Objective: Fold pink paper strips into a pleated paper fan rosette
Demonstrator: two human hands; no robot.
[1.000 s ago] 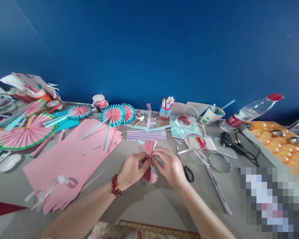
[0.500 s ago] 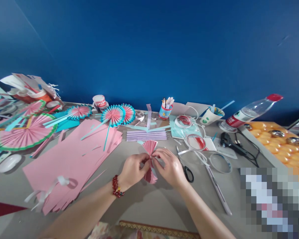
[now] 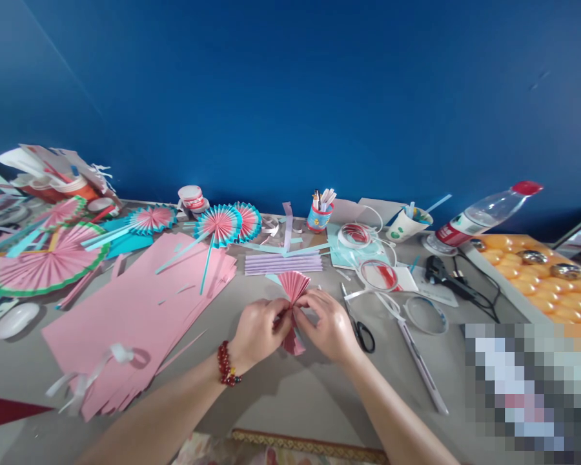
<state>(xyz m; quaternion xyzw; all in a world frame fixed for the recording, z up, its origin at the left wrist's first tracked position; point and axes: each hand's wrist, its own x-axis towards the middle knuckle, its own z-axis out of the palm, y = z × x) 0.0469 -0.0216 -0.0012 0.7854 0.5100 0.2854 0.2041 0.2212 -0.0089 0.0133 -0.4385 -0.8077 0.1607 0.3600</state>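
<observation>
A pleated pink paper fan (image 3: pixel 293 285) is pinched at its narrow middle, its folds flaring out above and below the fingers. My left hand (image 3: pixel 262 329) closes on it from the left, thumb and fingertips at the centre. From the right, my right hand (image 3: pixel 326 323) grips the same middle with its fingertips. What lies right between the fingertips is hidden. Just beyond is a folded lilac paper strip (image 3: pixel 283 263). Scissors (image 3: pixel 363 332) with black handles lie beside my right hand.
Pink paper sheets (image 3: pixel 140 310) spread at the left, with finished pink and blue paper fans (image 3: pixel 217 226) behind. A pen cup (image 3: pixel 320 216), tape rolls (image 3: pixel 378 275), a glue gun (image 3: pixel 448 279), a paper cutter knife (image 3: pixel 423 368) and a plastic bottle (image 3: pixel 481 219) stand or lie to the right.
The upper pleats have tilted slightly to the right and look a little wider. Both hands keep their pinch at the middle. The whole view has shifted slightly.
</observation>
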